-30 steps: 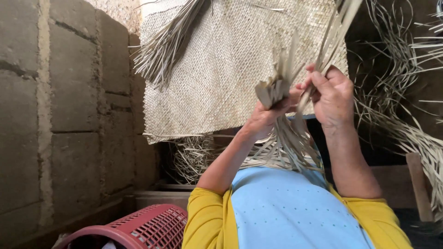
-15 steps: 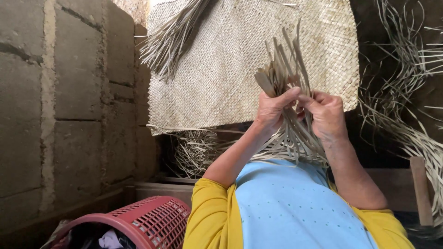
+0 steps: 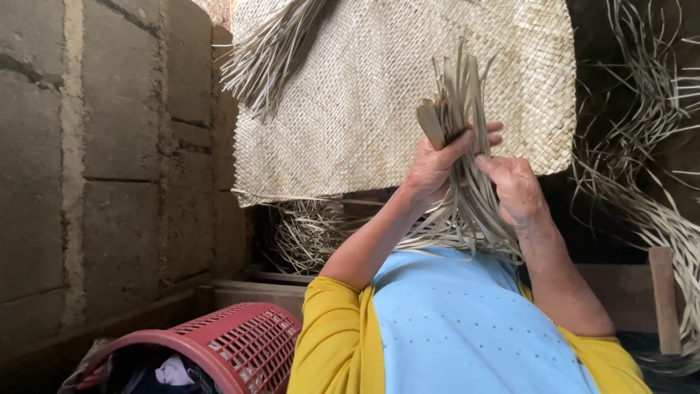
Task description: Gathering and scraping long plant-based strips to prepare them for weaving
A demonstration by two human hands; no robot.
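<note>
- Left hand (image 3: 437,164) is gripping a bundle of dried palm-leaf strips (image 3: 467,175), fingers closing around it just below the cut upper ends, thumb lying across the front.
- Right hand (image 3: 514,186) is sitting just beside the left one, touching the same bundle; index finger is stretching up along the strips, the other fingers are curling in against them, loosely pinching.
- The bundle is standing roughly upright between both hands, held up in front of the chest; the top ends are fanning out above the left hand, the long loose tails are hanging down over the light blue top (image 3: 467,328).
- Yellow sleeves (image 3: 328,335) are showing on both arms, elbows bent.
- Behind the hands a woven mat (image 3: 350,109) is hanging flat, with unwoven strands trailing off its upper left corner.
- More loose strips (image 3: 656,182) are dangling in tangles at the right, well apart from the hands.
- Another heap of strips (image 3: 306,233) is lying under the mat's lower edge.
- Concrete block wall (image 3: 95,160) is filling the left side.
- Red plastic basket (image 3: 233,346) is sitting bottom left, near the left elbow, with cloth inside.
- Wooden post (image 3: 663,292) is standing at the lower right.
</note>
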